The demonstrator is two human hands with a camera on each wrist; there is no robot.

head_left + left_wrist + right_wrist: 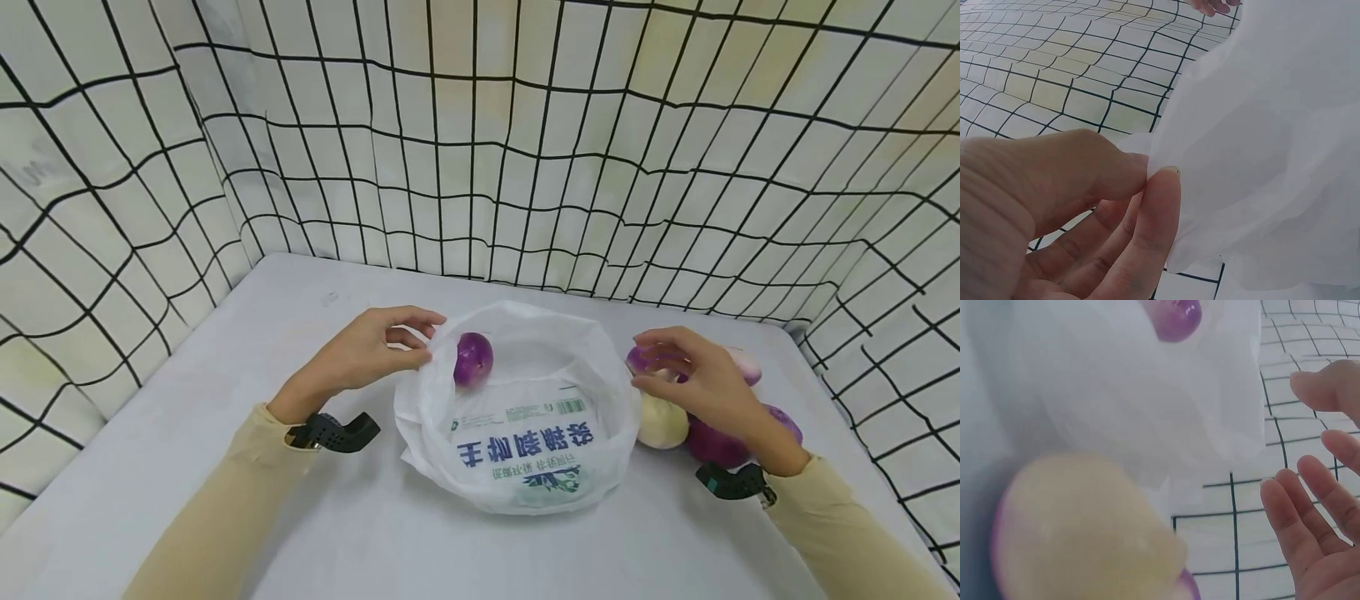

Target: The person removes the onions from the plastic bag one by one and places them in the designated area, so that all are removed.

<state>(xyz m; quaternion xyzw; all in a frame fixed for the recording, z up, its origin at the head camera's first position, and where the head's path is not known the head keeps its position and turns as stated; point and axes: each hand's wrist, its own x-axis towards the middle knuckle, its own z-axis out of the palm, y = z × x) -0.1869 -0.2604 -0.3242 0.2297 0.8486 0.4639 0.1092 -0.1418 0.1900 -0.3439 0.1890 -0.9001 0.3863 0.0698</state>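
A white plastic bag [525, 321] with blue print lies on the table, its mouth held wide. Inside it, against the left wall, sits a glossy purple turnip-like vegetable [474, 360]. My left hand [367, 350] pinches the bag's left rim between thumb and fingertips, and the left wrist view shows the thin film [1260, 137] in that pinch. My right hand [701, 375] hovers beside the bag's right rim with its fingers spread, holding nothing. Under this hand are several more vegetables, among them a cream one [662, 423] with a purple side in the right wrist view [1085, 531].
Black grid netting [480, 167] over white walls surrounds the table's back and sides. More purple vegetables [716, 443] lie partly hidden under my right hand and wrist. The white tabletop [337, 533] extends in front of the bag and to its left.
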